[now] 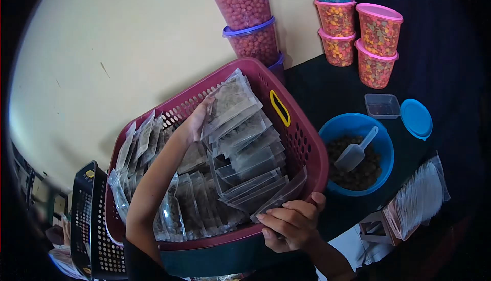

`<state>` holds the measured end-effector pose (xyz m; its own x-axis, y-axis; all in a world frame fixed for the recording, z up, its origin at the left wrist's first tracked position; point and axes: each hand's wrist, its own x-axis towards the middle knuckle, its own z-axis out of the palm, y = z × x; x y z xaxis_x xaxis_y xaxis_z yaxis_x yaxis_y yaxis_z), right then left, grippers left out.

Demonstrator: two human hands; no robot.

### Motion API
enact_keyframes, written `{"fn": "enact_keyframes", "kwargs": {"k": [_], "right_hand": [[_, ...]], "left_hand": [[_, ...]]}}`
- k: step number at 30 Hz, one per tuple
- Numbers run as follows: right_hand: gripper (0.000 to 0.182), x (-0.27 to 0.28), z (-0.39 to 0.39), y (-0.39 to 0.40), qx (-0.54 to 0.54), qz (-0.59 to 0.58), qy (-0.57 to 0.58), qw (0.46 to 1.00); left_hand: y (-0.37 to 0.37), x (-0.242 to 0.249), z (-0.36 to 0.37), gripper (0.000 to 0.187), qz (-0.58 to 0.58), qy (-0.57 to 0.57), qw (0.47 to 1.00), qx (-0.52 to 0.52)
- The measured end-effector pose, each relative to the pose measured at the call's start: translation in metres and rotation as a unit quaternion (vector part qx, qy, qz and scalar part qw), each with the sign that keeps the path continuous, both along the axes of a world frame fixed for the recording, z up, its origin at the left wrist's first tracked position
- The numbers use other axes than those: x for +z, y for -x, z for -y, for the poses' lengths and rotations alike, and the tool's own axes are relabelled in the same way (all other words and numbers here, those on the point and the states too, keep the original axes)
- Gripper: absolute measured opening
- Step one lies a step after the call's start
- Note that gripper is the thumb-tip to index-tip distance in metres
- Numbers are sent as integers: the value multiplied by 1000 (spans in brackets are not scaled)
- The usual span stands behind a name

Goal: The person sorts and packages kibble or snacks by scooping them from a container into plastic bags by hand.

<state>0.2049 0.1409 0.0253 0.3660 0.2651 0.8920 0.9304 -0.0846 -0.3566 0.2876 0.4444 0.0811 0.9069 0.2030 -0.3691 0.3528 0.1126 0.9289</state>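
Head view: left hand [197, 120] and right hand [294, 225] apart. Left arm reaches across the maroon basket [313, 166], fingers against the upper packets [232, 99]; can't tell how firm. Right hand curled at the near rim by a packet corner; can't tell which it grips. Packets stand in rows inside. Dark desk [304, 97], pale wall [128, 35] behind. Blue bowl [387, 153] with scoop [352, 156] sits right of basket.

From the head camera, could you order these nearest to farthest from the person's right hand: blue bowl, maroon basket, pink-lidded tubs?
1. Maroon basket: by the right hand.
2. Blue bowl: right of the basket.
3. Pink-lidded tubs: beyond the bowl.
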Motion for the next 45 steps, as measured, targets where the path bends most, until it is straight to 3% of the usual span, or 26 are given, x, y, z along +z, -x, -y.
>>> {"fn": "enact_keyframes", "kwargs": {"k": [6, 8, 13, 16, 18, 25, 30, 34, 37, 39, 40, 42, 45], "right_hand": [[13, -2, -3, 3, -12, -12, -6, 1000], [12, -2, -4, 4, -12, -13, -5, 1000], [14, -1, -3, 3, -14, -9, -15, 1000], [14, 0, -2, 3, -11, -12, -1, 1000], [15, 0, -1, 4, -13, -11, -3, 1000], [15, -1, -1, 4, -8, -11, -9, 1000], [16, -3, -3, 4, -10, -11, -17, 1000], [17, -3, -1, 2, -4, -3, -12, 1000], [17, -4, -1, 2, -6, 5, -10, 1000], [17, -4, -2, 1, -6, 7, -16, 1000], [17, -4, -2, 1, -6, 10, -20, 1000], [17, -5, -1, 0, -7, 14, -17, 1000], [18, -3, 1, -2, -7, 21, -7, 1000]], "left_hand": [[-18, 9, 32, 49, -16, 81, 996, 19], [-20, 14, 48, 49, -20, 16, 998, 51], [-13, 15, 33, 53, -1, 3, 1000, 25], [-6, 18, 31, 54, -48, 2, 998, 29], [1, 21, 41, 55, -38, 15, 997, 64], [-17, 1, 28, 55, 47, 52, 997, 18], [-39, -3, 29, 51, 58, -5, 995, 80], [-16, 26, 49, 49, 64, -34, 995, 74], [-13, 15, 37, 55, 27, -27, 996, 76], [-4, 8, 51, 74, 54, -108, 989, 80], [-3, 6, 53, 74, 55, -108, 990, 78], [-1, 2, 56, 91, -19, -137, 982, 126], [1, 6, 58, 94, 11, -115, 987, 113]]}}
